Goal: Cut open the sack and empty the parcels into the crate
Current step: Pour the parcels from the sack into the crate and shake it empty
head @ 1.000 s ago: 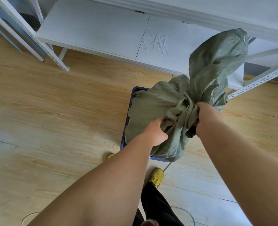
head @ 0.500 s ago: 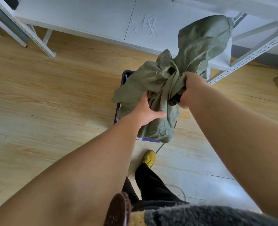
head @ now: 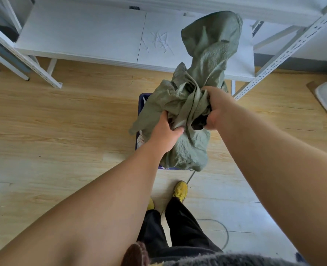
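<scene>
1. I am holding the limp, crumpled olive-green woven plastic sack [head: 189,120] up in the air with both hands, directly over the dark blue plastic crate [head: 141,104] that sits on the pale wood-look floor [head: 63,120] in front of my yellow shoes [head: 181,189].
2. My left hand [head: 163,135] is clenching a fold of the fabric on the near side, thumb wrapped across the front. My right hand [head: 215,108] is gripping a thick gathered bunch of it, fist tight.
3. The sack is hanging slack and flat, so I am judging it nearly or fully emptied; something pale is showing in the crate just left of my left wrist, probably a parcel, though I cannot tell for certain.
4. To finish well, I am keeping the open end pointing down inside the crate's rim, since most of the crate is hidden beneath the cloth and anything left could drop outside.
5. I am thinking a few short shakes, with the closed end raised high, would be freeing any parcel caught in the creases.
6. I am keeping the raised end, which is standing up in front of the white metal shelf [head: 82,35], from snagging on its slotted upright [head: 285,54].
</scene>
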Demonstrator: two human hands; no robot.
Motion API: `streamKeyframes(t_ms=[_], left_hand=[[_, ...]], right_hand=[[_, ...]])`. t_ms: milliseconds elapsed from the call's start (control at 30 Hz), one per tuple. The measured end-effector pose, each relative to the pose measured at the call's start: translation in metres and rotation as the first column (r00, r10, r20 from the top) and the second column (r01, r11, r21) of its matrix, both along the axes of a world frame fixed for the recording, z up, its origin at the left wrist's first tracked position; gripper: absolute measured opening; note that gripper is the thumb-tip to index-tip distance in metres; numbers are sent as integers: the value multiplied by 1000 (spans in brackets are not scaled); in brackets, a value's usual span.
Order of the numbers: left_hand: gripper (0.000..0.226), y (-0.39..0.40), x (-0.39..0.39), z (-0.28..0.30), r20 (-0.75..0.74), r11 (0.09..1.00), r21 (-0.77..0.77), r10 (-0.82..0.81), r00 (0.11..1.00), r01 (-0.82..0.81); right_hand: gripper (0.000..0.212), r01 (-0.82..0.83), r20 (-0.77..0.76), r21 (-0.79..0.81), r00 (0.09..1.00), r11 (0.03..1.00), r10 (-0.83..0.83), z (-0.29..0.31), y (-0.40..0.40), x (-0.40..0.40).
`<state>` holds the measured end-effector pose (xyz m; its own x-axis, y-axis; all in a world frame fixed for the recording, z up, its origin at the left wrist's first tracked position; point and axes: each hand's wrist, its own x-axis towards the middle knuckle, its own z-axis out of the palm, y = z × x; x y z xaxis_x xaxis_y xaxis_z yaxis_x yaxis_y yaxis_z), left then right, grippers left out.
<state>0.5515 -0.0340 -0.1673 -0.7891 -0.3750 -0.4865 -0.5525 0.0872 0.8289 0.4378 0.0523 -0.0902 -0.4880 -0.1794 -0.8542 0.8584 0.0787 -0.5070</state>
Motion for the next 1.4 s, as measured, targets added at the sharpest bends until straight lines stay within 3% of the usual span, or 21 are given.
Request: streamKeyframes(t_ms=[200,567,733,1000,1067,1133,1200,1267,1400], left_hand=[[64,-12,0,17,-59,993,-115,-7,998,0],[63,-15,5,25,-179,984,-159,47,983,-77],[67,-18,5,37,-154,975,-215,13,988,-47],[51,-25,14,56,-171,929,-358,36,985,-96],[60,-26,14,62,-203,929,-342,75,976,-142],[88,-26,15,66,-235,915,-356,112,966,-192],[114,-26,14,70,-199,892,-423,80,977,-160],[123,-26,11,71,-168,890,-443,33,985,-105],[86,-34,4,80,-234,903,-396,75,969,-165]], right_hand=[[11,-15,-25,-59,1000,998,14,16,-5,4],[9,-16,-91,-224,996,974,-5,32,-9,9],[17,-44,-120,-271,993,962,12,46,-9,9],[23,-111,-169,-307,984,945,60,65,-10,12],[23,-147,-181,-285,979,947,97,69,-13,13],[21,-200,-204,-261,968,944,149,73,-16,15],[20,-240,-219,-265,958,934,185,75,-20,18],[21,-274,-231,-292,950,916,211,77,-23,21],[32,-283,-237,-358,949,890,206,82,-25,19]])
